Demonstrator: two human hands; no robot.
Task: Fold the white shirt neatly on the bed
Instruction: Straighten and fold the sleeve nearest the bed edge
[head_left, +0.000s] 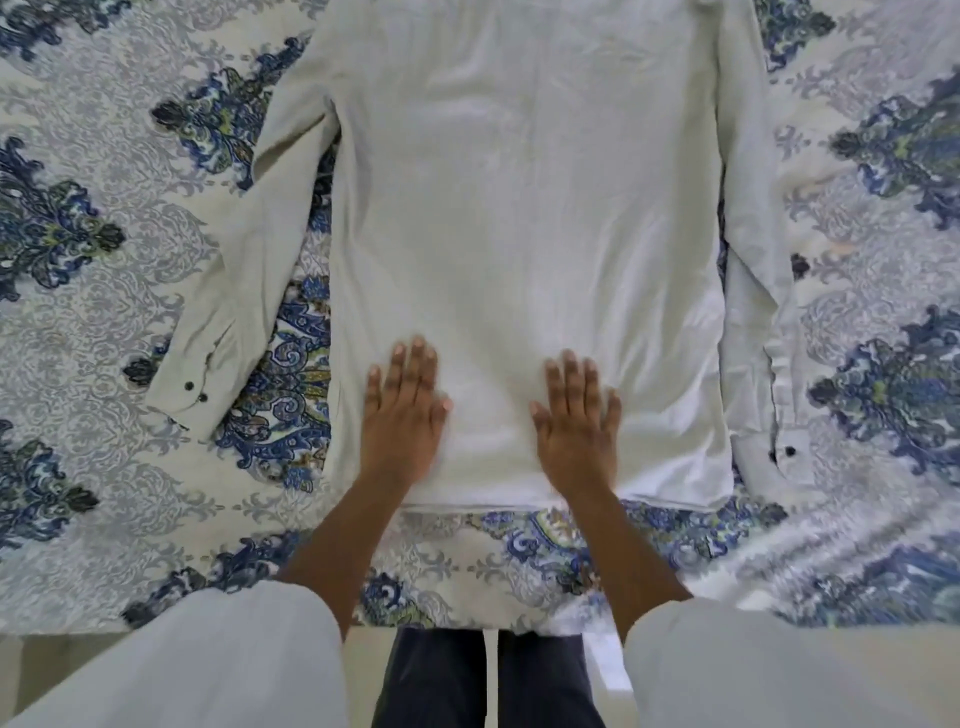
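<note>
Shirt (519, 208) lies spread flat on the bed (78, 322), hem (467, 501) nearest. Both forearms (337, 545) reach straight over the near edge; left grip (402, 410) and right grip (576, 421) rest palm-down side by side just above the hem, fingers (415, 358) straight, grasping nothing. Farther out, sleeves (234, 260) flank the body

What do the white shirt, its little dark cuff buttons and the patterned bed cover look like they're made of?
White shirt: probably thin woven cotton or a cotton blend, matte; it lies limp with soft, shallow creases.
Cuff buttons: small, dark and round, likely plastic, but too small to be sure.
Bed cover: printed woven cloth, matte, with a blue and grey paisley pattern and faint wrinkles near the edge.
</note>
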